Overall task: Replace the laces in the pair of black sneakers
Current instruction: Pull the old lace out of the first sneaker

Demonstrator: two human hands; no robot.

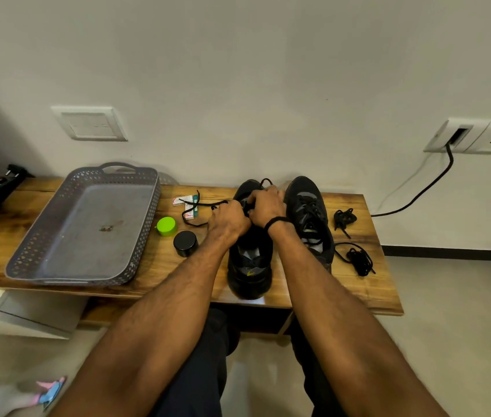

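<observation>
sneaker [250, 266] lies on the surface [178, 266] heel toward the person, toe toward the wall, with left hand [229, 219] and right hand [265, 206] close together over its eyelets, both hands pinching the black lace [196, 206], whose slack trails leftward on the left hand's side.

Grey tray [93, 251] blocks left half of surface [367, 293]. Green cap [166, 226], black jar [185, 242] and small boxes [190, 207] crowd centre. Loose lace bundles [358, 260] obstruct right end; lower right corner passable.

Wooden bench [154, 266] carries tray [148, 218], sneakers [310, 212], laces [358, 260], lids [185, 243], boxes [182, 201].
</observation>
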